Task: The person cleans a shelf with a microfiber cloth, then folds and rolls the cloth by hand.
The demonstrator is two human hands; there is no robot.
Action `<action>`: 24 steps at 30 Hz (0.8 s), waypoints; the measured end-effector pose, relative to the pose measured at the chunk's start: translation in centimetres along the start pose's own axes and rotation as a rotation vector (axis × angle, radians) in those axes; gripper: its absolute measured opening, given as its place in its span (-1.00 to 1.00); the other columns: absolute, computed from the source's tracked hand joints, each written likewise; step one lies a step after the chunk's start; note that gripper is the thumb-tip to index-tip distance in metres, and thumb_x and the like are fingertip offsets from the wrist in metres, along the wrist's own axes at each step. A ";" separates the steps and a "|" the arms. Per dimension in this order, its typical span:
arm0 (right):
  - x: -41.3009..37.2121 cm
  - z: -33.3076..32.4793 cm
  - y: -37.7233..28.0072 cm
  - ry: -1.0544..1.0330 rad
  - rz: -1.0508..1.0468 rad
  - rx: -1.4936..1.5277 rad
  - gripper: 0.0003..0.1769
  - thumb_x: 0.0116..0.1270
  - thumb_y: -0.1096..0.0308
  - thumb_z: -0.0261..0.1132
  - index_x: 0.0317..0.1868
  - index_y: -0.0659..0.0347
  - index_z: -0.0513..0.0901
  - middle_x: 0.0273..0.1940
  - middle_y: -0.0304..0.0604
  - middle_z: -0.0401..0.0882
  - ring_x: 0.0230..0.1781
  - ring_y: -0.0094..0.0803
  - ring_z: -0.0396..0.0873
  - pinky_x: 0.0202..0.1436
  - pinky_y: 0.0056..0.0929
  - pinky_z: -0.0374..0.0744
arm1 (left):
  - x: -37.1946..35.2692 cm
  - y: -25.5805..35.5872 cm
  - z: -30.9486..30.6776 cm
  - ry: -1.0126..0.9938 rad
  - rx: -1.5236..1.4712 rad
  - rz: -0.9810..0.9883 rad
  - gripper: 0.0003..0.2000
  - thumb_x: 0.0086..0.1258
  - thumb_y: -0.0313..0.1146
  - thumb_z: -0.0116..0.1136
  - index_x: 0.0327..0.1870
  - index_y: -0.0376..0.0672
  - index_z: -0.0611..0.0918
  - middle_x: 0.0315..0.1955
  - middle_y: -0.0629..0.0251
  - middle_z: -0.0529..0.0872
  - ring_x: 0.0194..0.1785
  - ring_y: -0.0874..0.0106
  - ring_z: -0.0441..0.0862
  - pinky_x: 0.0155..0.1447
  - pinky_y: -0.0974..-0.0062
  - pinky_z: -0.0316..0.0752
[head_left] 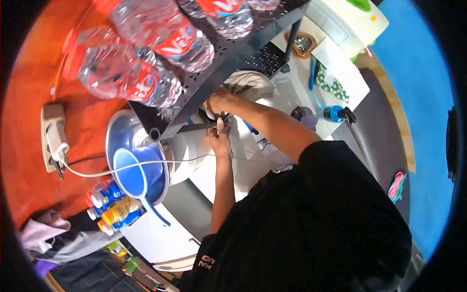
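My left hand (221, 140) is closed at the lower end of a black shelf leg (194, 126), thumb up. Dark material shows by the thumb, but what the fingers grip is hidden. Just beyond it, my right hand (218, 101) reaches beneath the black shelf (204, 78), its fingers mostly out of sight. A crumpled beige cloth (253, 85) lies right beside that hand. Over the hands, the shelf carries several water bottles (146, 80) with red caps and labels.
At left, a blue dipper (130, 173) rests in a metal basin (114, 134), near bottles (116, 209). A white cable (102, 173) runs from a power strip (52, 131) across my left wrist. A blue spray bottle (333, 114), green patterned pouch (331, 82) and ashtray (302, 45) are on the right.
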State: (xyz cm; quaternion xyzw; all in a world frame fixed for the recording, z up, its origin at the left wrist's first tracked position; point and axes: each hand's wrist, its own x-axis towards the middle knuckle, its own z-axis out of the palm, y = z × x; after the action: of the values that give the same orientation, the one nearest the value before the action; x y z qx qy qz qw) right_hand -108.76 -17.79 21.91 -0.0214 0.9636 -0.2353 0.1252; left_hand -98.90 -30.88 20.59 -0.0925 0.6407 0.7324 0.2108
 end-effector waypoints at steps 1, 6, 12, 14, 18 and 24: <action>-1.9 -2.3 -0.7 -0.314 0.020 -0.097 -0.61 0.14 0.27 0.31 -0.02 0.24 0.75 0.27 0.02 0.50 0.44 0.04 0.19 0.40 0.10 0.13 | 0.1 -0.4 -0.1 0.019 -0.022 0.004 -0.68 0.54 -0.22 0.12 0.11 -0.26 0.45 -0.07 0.20 0.66 -0.02 0.31 0.69 0.14 0.31 0.57; -3.6 -2.5 0.7 -0.527 -0.145 -0.069 -0.31 0.05 0.13 0.43 0.15 0.41 0.61 0.25 0.21 0.50 0.19 0.02 0.56 0.20 -0.16 0.56 | 0.2 -0.8 -0.2 0.010 -0.063 0.019 -0.63 0.52 -0.28 0.15 0.20 -0.29 0.41 -0.01 0.19 0.61 -0.05 0.36 0.68 0.11 0.40 0.59; -4.5 -3.8 -0.5 -0.577 -0.074 -0.134 -0.19 -0.06 -0.05 0.37 0.12 0.39 0.61 0.28 0.26 0.42 0.29 0.08 0.42 0.33 -0.19 0.44 | 0.7 -2.2 0.2 0.122 -0.181 0.051 -0.62 0.51 -0.32 0.17 0.22 -0.31 0.45 -0.05 0.26 0.63 -0.04 0.47 0.63 0.04 0.50 0.58; -5.6 -3.2 -0.5 -0.396 -0.180 -0.133 -0.26 -0.13 -0.04 0.41 0.00 0.35 0.67 0.12 0.24 0.56 0.12 0.01 0.57 0.24 -0.22 0.50 | 0.8 -1.6 0.3 0.093 -0.098 0.040 -0.64 0.51 -0.34 0.17 0.23 -0.29 0.49 -0.05 0.26 0.63 -0.05 0.51 0.60 -0.02 0.57 0.55; -6.3 -3.0 -0.2 -0.312 -0.203 -0.089 -0.44 -0.10 0.09 0.47 -0.13 0.33 0.71 -0.07 0.15 0.69 0.02 0.01 0.65 0.14 -0.19 0.58 | 0.3 -1.3 0.9 0.046 -0.235 0.086 -0.60 0.51 -0.33 0.18 0.28 -0.29 0.47 -0.01 0.23 0.63 -0.06 0.50 0.60 -0.01 0.55 0.55; -6.2 -0.4 1.3 -0.107 -0.225 -0.071 -0.59 0.03 0.16 0.38 -0.26 0.39 0.71 -0.21 0.25 0.67 -0.06 0.09 0.65 0.07 -0.13 0.58 | 0.5 -1.8 1.1 0.101 -0.254 0.050 -0.50 0.51 -0.29 0.17 0.37 -0.28 0.35 0.07 0.17 0.60 -0.01 0.38 0.63 0.10 0.41 0.59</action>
State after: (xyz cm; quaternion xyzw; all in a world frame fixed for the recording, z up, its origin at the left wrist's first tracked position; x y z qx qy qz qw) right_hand -102.80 -15.85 23.11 -0.1463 0.9548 -0.2119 0.1484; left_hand -98.43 -29.52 18.98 -0.1392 0.5548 0.8071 0.1465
